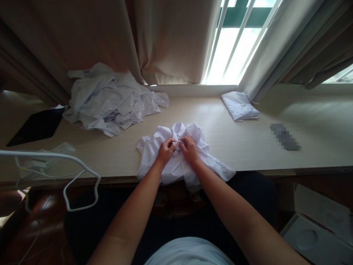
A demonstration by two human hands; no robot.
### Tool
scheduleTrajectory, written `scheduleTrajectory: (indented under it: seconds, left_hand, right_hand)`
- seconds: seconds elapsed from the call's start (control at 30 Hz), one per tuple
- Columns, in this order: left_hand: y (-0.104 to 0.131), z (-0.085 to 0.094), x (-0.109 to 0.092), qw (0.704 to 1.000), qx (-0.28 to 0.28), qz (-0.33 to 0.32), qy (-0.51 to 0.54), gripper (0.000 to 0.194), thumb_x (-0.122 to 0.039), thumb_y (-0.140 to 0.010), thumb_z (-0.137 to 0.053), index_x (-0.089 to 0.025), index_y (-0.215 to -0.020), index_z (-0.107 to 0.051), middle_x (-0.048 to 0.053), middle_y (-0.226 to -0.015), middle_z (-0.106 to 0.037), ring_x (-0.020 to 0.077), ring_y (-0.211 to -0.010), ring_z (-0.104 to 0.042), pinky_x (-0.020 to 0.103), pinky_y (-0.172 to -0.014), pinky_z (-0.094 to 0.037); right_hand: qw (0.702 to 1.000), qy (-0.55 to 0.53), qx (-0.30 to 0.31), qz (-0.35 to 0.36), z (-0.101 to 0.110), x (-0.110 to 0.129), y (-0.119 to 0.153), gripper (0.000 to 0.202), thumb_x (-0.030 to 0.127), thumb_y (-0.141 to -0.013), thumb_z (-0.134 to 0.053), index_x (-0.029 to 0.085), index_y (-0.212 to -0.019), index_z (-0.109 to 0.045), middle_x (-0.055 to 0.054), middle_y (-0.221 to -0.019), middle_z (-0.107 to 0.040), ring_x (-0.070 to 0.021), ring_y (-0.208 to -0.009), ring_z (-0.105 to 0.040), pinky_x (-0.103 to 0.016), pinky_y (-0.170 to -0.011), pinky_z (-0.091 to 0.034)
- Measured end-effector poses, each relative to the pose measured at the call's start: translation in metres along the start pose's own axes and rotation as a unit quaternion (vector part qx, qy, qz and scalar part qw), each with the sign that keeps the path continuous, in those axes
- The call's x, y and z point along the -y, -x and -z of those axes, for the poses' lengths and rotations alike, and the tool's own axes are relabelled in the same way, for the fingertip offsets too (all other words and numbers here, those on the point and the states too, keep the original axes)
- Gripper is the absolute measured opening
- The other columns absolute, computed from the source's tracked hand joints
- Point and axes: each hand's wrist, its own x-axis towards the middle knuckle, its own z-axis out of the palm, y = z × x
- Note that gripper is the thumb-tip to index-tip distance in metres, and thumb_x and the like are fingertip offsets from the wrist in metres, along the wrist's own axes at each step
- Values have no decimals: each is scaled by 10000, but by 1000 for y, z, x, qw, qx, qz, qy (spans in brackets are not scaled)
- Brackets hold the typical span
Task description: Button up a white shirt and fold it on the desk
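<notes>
A crumpled white shirt (154,151) lies at the front edge of the table, and part of it hangs over the edge. Near its collar, my left hand (167,150) pinches the cloth between thumb and fingers. Close beside it, my right hand (189,148) is closed on the same shirt, with the fingertips of both hands almost meeting. What exactly lies between the fingertips is too small to make out. Toward the back left rests a loose heap of white shirts (110,97). A neatly folded white shirt (239,106) sits at the back right.
A dark flat panel (37,126) lies at the left. In front of it are a power strip (63,148) and a white cable (82,165) looping past the table edge. A blurred-out item (285,137) is at the right. Curtains (176,40) hang behind the table (311,147).
</notes>
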Motion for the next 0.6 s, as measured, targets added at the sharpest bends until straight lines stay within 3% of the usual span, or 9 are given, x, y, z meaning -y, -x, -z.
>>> scheduleTrajectory:
  seconds: [0.33, 0.6]
  left_hand:
    - [0, -1, 1, 1000, -3, -3, -5, 260, -428, -855, -605, -172, -880, -643, -7, -695, -537, 112, -604, -491, 233, -567, -432]
    - [0, -1, 2, 998, -21, -31, -44, 293, -420, -788, -718, -161, -920, -679, 3, -746, -606, 121, -658, -514, 242, -614, -420]
  right_hand:
    - [1000, 2, 2, -2, -1, -2, -1, 52, 249, -891, -524, 227, -891, -571, -58, -929, -598, -226, -905, -549, -373, -866, -460]
    - [1000, 1, -7, -8, -2, -2, 0, 54, 235, -884, -516, 228, -879, -569, -54, -912, -595, -227, -893, -546, -377, -855, -461]
